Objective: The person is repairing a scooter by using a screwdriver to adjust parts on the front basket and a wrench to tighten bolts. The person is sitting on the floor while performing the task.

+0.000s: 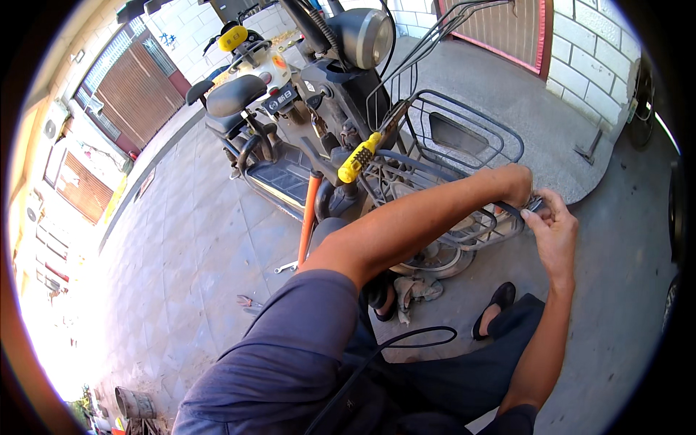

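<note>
A black wire basket (475, 148) is mounted at the front of an electric scooter (341, 87). My left arm reaches across to the basket's near right corner, where my left hand (513, 184) is curled at the rim; its fingertips are hidden. Just beside it, my right hand (557, 230) pinches a small shiny metal piece (535, 205) against the dark rim bar, thumb on the near side. What my left fingers hold cannot be made out. A yellow tool handle (359, 158) with black marks lies at the basket's left side.
An orange-handled tool (309, 210) leans by the scooter's footboard. On the floor lie a wrench (287, 267), pliers (249, 301) and a grey rag (418, 288) beside the front wheel (435, 259). A black cable (413, 335) loops before me. A bucket (135, 402) stands lower left.
</note>
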`<state>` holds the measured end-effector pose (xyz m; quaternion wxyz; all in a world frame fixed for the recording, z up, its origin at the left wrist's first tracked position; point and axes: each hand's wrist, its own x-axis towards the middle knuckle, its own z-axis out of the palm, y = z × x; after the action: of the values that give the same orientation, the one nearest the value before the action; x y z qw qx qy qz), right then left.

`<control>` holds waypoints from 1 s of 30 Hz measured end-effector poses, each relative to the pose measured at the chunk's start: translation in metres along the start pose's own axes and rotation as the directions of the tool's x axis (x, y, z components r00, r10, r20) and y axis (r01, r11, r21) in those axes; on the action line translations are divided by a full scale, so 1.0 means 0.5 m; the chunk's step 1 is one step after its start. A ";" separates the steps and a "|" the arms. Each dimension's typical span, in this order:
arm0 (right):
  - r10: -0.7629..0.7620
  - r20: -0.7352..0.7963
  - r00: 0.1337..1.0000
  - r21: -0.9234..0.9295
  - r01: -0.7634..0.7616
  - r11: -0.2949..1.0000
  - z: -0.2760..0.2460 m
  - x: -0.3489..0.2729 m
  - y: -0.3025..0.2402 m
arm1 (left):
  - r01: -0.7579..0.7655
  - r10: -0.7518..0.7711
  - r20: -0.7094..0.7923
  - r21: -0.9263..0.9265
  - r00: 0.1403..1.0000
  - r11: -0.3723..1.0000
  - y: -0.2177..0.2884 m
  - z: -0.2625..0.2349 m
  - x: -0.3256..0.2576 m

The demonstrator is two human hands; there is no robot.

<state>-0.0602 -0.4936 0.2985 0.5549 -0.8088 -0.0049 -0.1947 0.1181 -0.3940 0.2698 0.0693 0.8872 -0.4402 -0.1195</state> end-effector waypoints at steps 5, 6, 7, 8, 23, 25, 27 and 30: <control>-0.061 -0.092 0.994 -0.042 0.057 0.997 -0.009 0.011 0.024 | 0.000 -0.003 0.058 0.037 0.998 0.999 0.040 -0.040 -0.025; -0.081 -0.108 0.991 -0.033 0.078 0.996 -0.005 0.020 0.025 | -0.019 0.014 0.066 0.074 0.998 0.997 0.030 -0.036 -0.021; -0.076 -0.120 0.990 -0.030 0.073 0.997 -0.001 0.026 0.027 | 0.000 -0.001 0.033 0.030 0.999 1.000 0.025 -0.030 -0.021; -0.071 -0.131 0.989 -0.027 0.068 0.997 0.003 0.033 0.028 | 0.017 -0.017 0.001 -0.014 1.000 1.000 0.019 -0.024 -0.021; -0.074 -0.112 0.991 -0.028 0.071 0.997 -0.011 0.038 0.050 | -0.010 0.010 0.003 -0.016 1.000 1.000 0.040 -0.044 -0.045; -0.079 -0.092 0.993 -0.037 0.076 0.996 -0.013 0.030 0.048 | -0.016 0.015 0.023 0.017 1.000 1.000 0.043 -0.046 -0.045; -0.089 -0.077 0.993 -0.044 0.085 0.995 -0.019 0.022 0.054 | -0.007 0.006 0.052 0.024 0.999 1.000 0.056 -0.053 -0.048; -0.081 -0.087 0.993 -0.059 0.076 0.995 -0.018 0.015 0.045 | -0.008 0.006 0.039 0.041 0.999 0.999 0.049 -0.044 -0.035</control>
<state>-0.0509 -0.5120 0.2833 0.5240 -0.8135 -0.0067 -0.2523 0.0950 -0.3943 0.2994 0.0429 0.8845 -0.4468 -0.1274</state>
